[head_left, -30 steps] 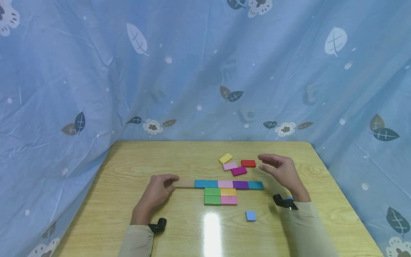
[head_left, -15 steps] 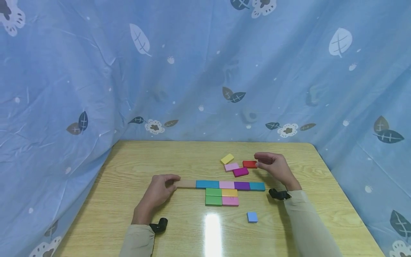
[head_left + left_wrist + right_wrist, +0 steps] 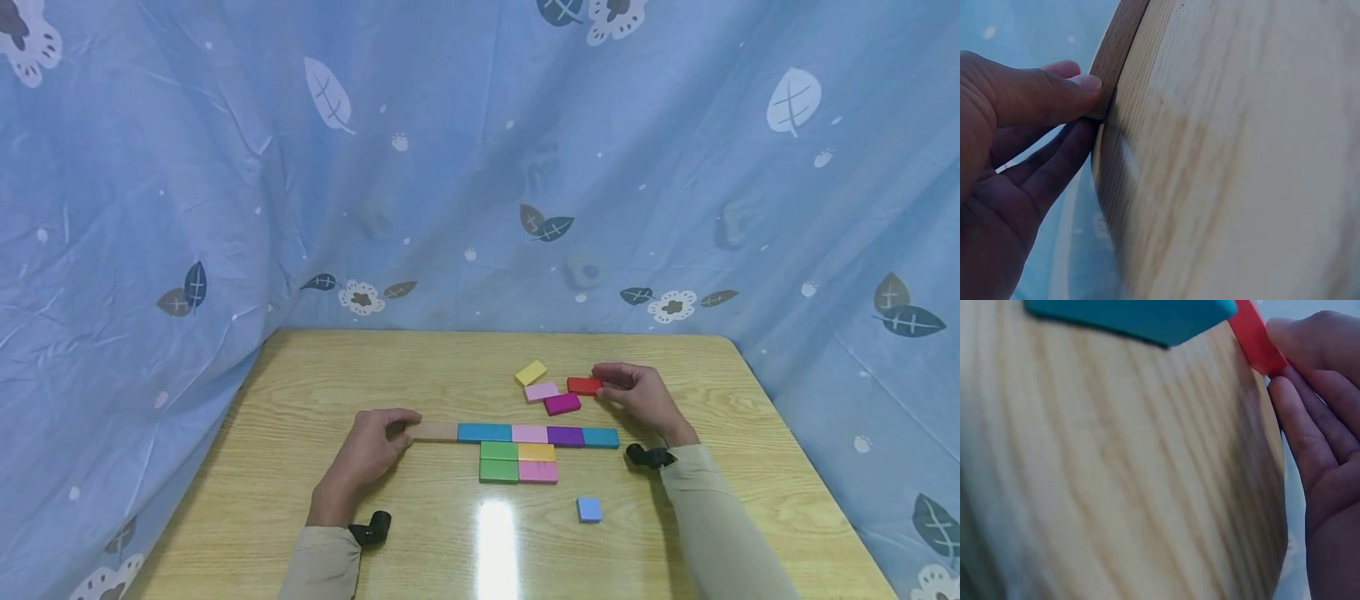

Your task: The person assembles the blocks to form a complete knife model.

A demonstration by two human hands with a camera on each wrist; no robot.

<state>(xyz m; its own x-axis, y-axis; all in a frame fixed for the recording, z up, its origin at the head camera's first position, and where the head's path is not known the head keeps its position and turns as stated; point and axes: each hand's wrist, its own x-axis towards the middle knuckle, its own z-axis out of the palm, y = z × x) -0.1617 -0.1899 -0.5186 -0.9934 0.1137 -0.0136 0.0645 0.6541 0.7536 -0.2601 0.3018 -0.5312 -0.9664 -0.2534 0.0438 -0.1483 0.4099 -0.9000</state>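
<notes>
My left hand [image 3: 371, 450] pinches the left end of a plain wooden block [image 3: 435, 431], thumb on the near side. The left wrist view shows the thumb pressed on the wooden block [image 3: 1119, 53]. This block begins a row with a blue block [image 3: 484, 432], a pink one, a purple one and a teal one [image 3: 601, 437]. Farther back, my right hand [image 3: 641, 396] holds the right end of a red block [image 3: 582, 386] lying on the table. In the right wrist view the thumb touches the red block [image 3: 1257, 337], with fingertips at its end.
Against the row's near side sit two green blocks [image 3: 498, 462], an orange block [image 3: 536, 452] and a pink block. A yellow block [image 3: 531, 372], a light pink block [image 3: 541, 392] and a magenta block [image 3: 562, 404] lie near the red one. A small blue block [image 3: 588, 510] lies nearer.
My right hand has moved left and down from beside the red block until thumb and fingers meet its right end. The left hand stays on the wooden block.
</notes>
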